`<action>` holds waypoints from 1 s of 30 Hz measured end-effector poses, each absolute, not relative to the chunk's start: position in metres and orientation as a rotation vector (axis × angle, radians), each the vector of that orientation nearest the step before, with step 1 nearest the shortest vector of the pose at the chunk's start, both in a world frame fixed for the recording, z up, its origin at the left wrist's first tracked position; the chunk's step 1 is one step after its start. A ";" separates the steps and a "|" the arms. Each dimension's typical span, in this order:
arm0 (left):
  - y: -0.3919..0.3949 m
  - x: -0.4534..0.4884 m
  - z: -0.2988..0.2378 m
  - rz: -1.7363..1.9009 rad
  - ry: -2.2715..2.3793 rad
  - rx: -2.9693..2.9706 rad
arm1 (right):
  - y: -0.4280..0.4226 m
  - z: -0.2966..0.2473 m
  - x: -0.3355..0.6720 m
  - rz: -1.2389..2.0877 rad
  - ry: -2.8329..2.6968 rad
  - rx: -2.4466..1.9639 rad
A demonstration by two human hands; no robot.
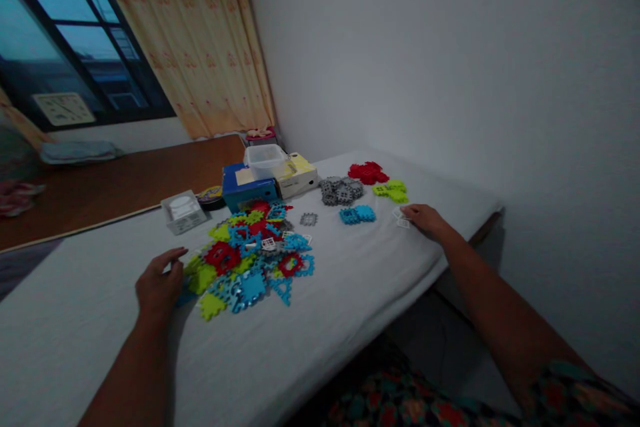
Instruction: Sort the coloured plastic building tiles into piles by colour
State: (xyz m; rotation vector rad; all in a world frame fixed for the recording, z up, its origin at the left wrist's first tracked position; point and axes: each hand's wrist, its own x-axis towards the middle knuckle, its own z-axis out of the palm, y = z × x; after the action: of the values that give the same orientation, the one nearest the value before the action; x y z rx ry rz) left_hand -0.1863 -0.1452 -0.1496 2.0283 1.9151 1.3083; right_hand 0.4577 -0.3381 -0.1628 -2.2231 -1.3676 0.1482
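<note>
A mixed heap of blue, red and lime interlocking plastic tiles (250,257) lies on the white-covered table (320,320). My left hand (159,283) rests at the heap's left edge, fingers curled, thumb raised; what it holds, if anything, is hidden. My right hand (426,219) lies far right, fingertips on small white pieces (401,219). Sorted piles sit beyond: red (368,173), grey (341,191), lime (393,191), blue (357,215). One grey tile (309,219) lies alone.
A blue box (247,190) with a clear plastic tub (265,160) on top, a yellow-white box (299,175) and a small clear container (183,211) stand behind the heap. A brown desk (115,183), curtain and window are at the left. The wall runs along the right.
</note>
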 end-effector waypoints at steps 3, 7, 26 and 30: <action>-0.144 -0.187 -0.151 1.371 1.856 2.042 | -0.339 -0.168 0.460 0.029 -1.160 -2.281; -0.143 -0.186 -0.154 1.375 1.812 2.047 | -0.346 -0.179 0.461 0.032 -1.092 -2.189; -0.146 -0.184 -0.150 1.260 1.936 1.960 | -0.307 -0.155 0.484 -0.313 -1.211 -2.082; -0.147 -0.182 -0.147 1.222 2.019 1.901 | -0.264 -0.142 0.487 -0.350 -1.698 -2.148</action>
State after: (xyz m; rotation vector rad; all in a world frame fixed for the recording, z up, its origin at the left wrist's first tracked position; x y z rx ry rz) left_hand -0.1816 -0.1472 -0.1469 1.9010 2.0188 1.2225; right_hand 0.4869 -0.2644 -0.1419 -2.1484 -1.6983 -0.3502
